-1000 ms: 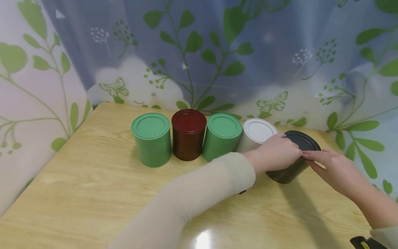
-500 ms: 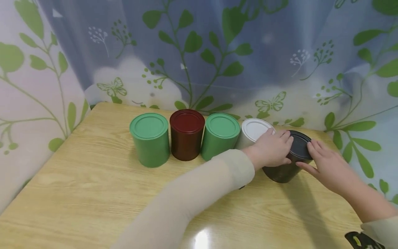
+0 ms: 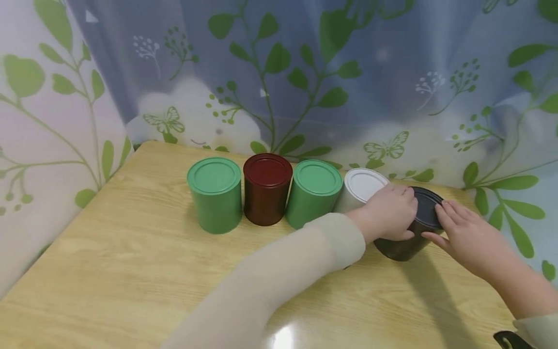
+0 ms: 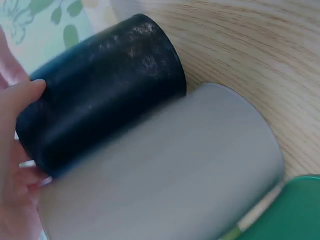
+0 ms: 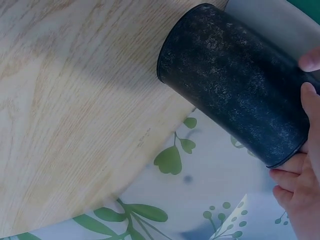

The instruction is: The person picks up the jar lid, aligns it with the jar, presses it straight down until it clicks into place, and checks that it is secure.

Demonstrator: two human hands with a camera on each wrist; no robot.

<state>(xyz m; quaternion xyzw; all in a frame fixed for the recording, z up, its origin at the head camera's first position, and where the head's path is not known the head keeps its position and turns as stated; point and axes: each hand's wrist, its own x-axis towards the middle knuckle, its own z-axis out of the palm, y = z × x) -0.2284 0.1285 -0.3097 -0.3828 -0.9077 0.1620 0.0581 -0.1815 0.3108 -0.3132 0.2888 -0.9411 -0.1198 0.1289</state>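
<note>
A black lidded can with a scuffed side stands at the right end of a row of cans. My left hand grips its top on the left, thumb along the front side and fingers at the lid's edge. The left wrist view shows that thumb against the black wall. From the right, my right hand holds the same rim, its thumb low on the front and fingers over the lid. A white can stands directly left of the black one, partly hidden by my left hand.
Further left along the row are a green can, a dark red can and another green can. All stand upright on a wooden table. A leaf-patterned curtain hangs behind the table and at its sides.
My hands, close together over the black can's lid a second ago, have moved apart to opposite sides of its rim. The cans keep their places in the row.
</note>
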